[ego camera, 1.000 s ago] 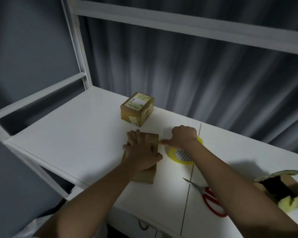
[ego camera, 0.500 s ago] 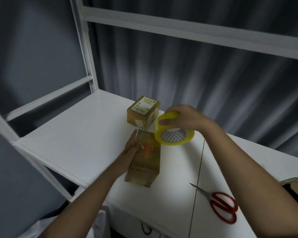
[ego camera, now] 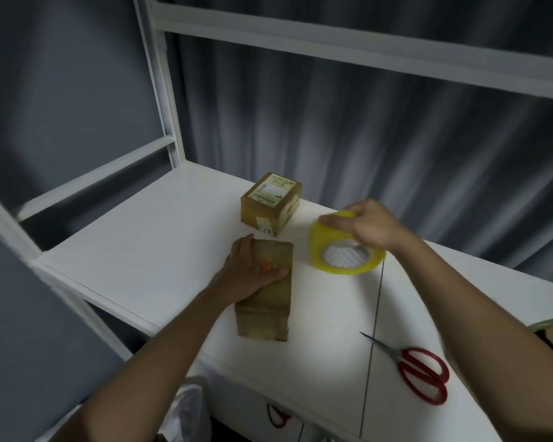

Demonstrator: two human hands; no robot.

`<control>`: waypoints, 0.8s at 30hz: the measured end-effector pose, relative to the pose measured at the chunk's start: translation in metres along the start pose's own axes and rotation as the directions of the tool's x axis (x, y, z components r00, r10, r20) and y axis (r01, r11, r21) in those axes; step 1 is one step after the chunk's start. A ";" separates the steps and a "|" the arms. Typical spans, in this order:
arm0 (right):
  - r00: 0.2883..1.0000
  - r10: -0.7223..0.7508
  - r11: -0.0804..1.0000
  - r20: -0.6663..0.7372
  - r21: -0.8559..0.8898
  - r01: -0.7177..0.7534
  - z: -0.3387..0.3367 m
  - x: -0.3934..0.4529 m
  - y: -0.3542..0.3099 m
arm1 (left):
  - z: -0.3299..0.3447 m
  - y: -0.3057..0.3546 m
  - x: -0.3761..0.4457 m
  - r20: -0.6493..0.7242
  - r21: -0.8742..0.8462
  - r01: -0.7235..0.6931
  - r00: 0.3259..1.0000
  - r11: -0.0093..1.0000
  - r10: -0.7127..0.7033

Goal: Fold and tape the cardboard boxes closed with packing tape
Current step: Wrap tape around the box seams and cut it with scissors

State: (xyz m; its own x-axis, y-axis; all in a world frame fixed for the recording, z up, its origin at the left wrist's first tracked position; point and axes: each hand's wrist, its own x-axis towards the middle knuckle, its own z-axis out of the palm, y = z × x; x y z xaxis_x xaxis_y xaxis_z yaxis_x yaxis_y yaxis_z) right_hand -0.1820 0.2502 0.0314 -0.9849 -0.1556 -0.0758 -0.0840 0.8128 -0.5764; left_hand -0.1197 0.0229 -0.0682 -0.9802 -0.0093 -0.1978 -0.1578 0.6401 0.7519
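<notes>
My left hand (ego camera: 253,275) presses box (ego camera: 265,291) flat on table (ego camera: 147,250), thumb across top. My right hand (ego camera: 369,226) grips tape roll (ego camera: 345,250) by rim, lifted beside box. Cardboard likely light, stiff; tape sticky, hold roll edges.

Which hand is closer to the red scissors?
Right. The right hand holds the yellow tape roll up beyond the scissors. The left hand rests on the brown box, farther off to their left.
</notes>
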 end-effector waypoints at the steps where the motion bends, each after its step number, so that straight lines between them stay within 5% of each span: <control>1: 0.999 0.042 0.989 0.003 -0.143 -0.041 -0.003 -0.004 0.013 | 0.001 -0.001 0.002 0.020 0.001 -0.005 1.000 1.000 0.004; 3: 0.993 0.109 0.927 0.052 -0.365 -0.083 -0.001 -0.012 0.034 | 0.003 -0.002 0.004 0.061 -0.006 -0.005 0.998 1.000 0.005; 7: 0.989 0.122 0.879 0.082 -0.471 -0.069 0.019 -0.016 0.043 | 0.004 0.001 0.004 0.093 -0.014 0.002 0.996 1.000 -0.001; 9: 0.989 0.125 0.839 0.077 -0.540 -0.064 0.026 -0.017 0.043 | 0.004 0.002 0.003 0.051 0.210 -0.072 0.997 0.975 0.063; 11: 0.987 0.147 0.840 0.065 -0.536 -0.090 0.031 -0.021 0.046 | 0.005 0.005 0.000 0.012 0.511 -0.161 0.984 0.844 0.180; 14: 0.987 0.151 0.832 0.053 -0.545 -0.098 0.035 -0.027 0.047 | 0.019 0.018 -0.007 -0.030 0.659 -0.181 0.963 0.730 0.267; 19: 0.992 0.125 0.817 0.014 -0.569 -0.094 0.039 -0.032 0.044 | 0.036 0.039 -0.012 0.049 0.465 -0.003 0.999 0.885 -0.023; 24: 0.997 0.066 0.857 -0.042 -0.509 -0.079 0.030 -0.028 0.030 | 0.020 0.021 -0.009 -0.091 0.342 -0.092 0.987 0.935 0.131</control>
State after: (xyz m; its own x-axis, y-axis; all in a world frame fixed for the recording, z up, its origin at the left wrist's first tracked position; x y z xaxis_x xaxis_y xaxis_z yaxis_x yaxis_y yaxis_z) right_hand -0.1522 0.2619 -0.0086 -0.9938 -0.0775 -0.0794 -0.0717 0.9947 -0.0737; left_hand -0.1118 0.0516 -0.0634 -0.9992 0.0048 -0.0402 -0.0163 0.8620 0.5067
